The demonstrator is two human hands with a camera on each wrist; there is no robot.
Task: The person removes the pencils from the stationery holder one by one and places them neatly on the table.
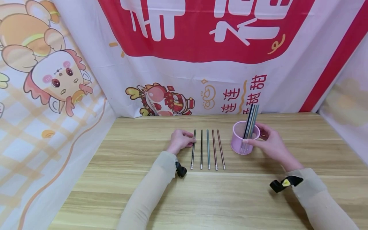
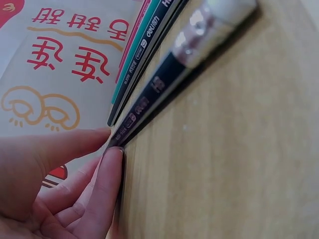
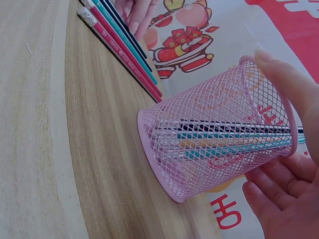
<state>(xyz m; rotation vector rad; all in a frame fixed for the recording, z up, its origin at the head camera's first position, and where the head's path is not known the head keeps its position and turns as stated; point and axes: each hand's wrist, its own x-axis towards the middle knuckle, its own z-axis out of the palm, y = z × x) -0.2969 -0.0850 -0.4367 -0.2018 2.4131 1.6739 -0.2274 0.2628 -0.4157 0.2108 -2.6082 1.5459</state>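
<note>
My left hand (image 1: 180, 140) pinches the leftmost black pencil (image 1: 193, 156) between thumb and fingertips, toward its far end. That pencil lies in a row on the table, white eraser end nearest me. Beside it to the right are another black pencil (image 1: 201, 150), a teal pencil (image 1: 208, 150) and two dark red pencils (image 1: 214, 150). My right hand (image 1: 271, 142) grips the pink mesh pencil cup (image 3: 199, 107), thumb at the rim and fingers round the far side. Several black and teal pencils (image 1: 250, 119) lean inside it, eraser ends down.
The wooden table (image 1: 218, 198) ends at a printed cloth backdrop (image 1: 109, 73) with red and white lettering. Another cartoon-printed cloth (image 1: 31, 127) borders the left side. A black wrist camera (image 1: 180, 169) is strapped on the left sleeve, another (image 1: 283, 183) on the right.
</note>
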